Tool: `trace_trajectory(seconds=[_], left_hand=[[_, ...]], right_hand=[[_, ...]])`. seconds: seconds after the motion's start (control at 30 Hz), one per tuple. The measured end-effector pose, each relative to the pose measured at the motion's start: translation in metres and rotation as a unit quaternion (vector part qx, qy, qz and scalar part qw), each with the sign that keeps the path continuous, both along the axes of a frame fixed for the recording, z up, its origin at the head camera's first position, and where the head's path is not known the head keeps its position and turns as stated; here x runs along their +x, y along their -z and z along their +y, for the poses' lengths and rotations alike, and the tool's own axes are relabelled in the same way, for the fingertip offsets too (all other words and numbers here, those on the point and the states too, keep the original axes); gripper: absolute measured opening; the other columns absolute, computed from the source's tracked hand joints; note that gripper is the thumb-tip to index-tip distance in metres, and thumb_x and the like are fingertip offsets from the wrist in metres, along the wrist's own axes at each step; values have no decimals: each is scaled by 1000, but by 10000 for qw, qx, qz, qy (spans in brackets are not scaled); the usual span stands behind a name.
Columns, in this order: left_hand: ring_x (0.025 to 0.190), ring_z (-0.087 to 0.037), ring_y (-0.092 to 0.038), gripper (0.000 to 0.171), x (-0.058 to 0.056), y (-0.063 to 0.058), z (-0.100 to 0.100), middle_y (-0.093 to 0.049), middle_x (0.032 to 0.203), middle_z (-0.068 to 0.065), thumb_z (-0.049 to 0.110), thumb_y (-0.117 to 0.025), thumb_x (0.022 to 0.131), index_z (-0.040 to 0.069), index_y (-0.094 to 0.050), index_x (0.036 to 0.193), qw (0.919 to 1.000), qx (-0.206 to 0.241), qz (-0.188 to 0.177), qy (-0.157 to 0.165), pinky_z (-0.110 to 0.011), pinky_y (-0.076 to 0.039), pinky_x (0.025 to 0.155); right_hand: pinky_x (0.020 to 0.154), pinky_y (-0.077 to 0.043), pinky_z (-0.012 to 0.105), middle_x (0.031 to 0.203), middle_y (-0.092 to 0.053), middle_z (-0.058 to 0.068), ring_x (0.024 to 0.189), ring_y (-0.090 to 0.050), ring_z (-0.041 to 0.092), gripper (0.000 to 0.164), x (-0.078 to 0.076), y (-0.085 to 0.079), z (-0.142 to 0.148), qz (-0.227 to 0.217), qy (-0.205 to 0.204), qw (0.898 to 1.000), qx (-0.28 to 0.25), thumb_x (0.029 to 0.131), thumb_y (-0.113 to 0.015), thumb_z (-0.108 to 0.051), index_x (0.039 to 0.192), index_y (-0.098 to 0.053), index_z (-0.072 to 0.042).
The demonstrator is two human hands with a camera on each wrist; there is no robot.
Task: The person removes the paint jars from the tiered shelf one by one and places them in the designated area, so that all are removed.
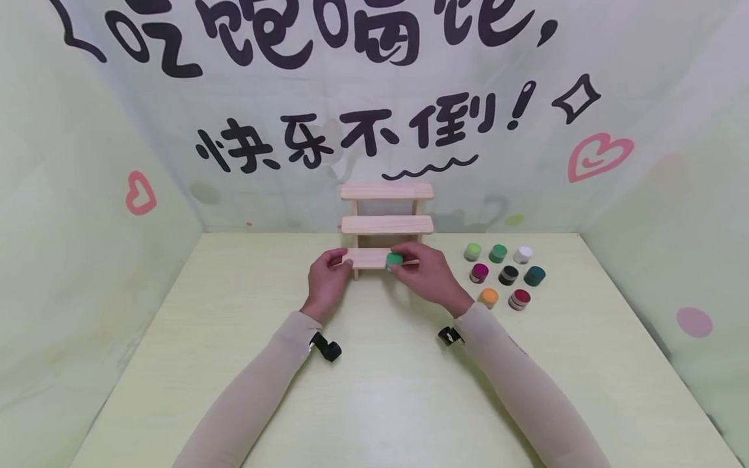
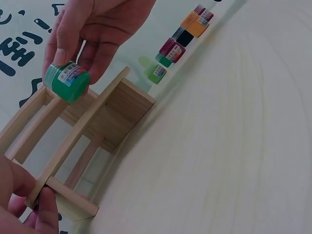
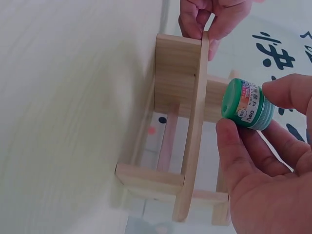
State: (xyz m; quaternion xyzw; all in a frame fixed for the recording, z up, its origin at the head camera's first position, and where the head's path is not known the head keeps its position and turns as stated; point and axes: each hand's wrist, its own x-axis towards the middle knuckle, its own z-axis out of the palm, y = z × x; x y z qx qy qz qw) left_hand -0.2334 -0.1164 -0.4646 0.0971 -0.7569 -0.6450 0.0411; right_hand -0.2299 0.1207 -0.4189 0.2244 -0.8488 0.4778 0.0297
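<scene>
A small wooden three-step rack [image 1: 387,225] stands on the table against the back wall. My left hand [image 1: 329,281] pinches the left end of its lowest step between thumb and fingers, as the left wrist view shows. My right hand [image 1: 430,273] holds a small jar of green paint [image 3: 247,104] by thumb and fingers, in front of the lowest step, right of its middle. In the right wrist view the jar is tilted and its printed label shows. From the wrist views I cannot tell whether the jar touches the step.
Right of the rack, several paint jars stand in loose rows, among them a light green jar [image 1: 473,252], a white jar [image 1: 523,254], a black jar [image 1: 508,275] and an orange jar [image 1: 488,298]. A printed cloth [image 1: 292,195] hangs behind the pale table [image 1: 374,403].
</scene>
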Motion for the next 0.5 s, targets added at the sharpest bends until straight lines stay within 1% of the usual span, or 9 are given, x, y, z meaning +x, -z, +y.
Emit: trace_trajectory(seconds=[0.17,0.27,0.4,0.5], left_hand=[[122,-26,-67,34,0,0,-1,-65,131,-9,21,-71,100,14,-67,133,10000,-12,-17,-18,-38,-61,104],[120,-26,-67,33,0,1,0,-65,130,-9,21,-72,100,14,-68,132,9999,-86,20,-61,-39,-61,103],[118,-27,-67,33,1,0,2,-65,130,-10,21,-71,100,13,-68,132,9996,-235,107,-96,-40,-61,101],[117,-27,-67,33,1,-1,1,-65,131,-10,21,-71,101,13,-68,133,9995,-288,84,-85,-41,-61,101]], right_hand=[[95,-66,40,119,-73,10,108,-73,26,35,4,1,14,-61,91,9999,-72,97,-77,-12,130,-69,-4],[94,-66,40,121,-73,11,107,-74,29,38,8,2,24,-7,137,9999,-94,96,-78,-12,132,-68,-3],[94,-66,40,121,-72,12,108,-73,29,39,15,1,39,130,225,9997,5,97,-78,-13,133,-68,-3],[94,-66,42,121,-72,13,109,-72,29,40,21,0,50,205,281,9994,64,97,-78,-13,134,-67,-2]])
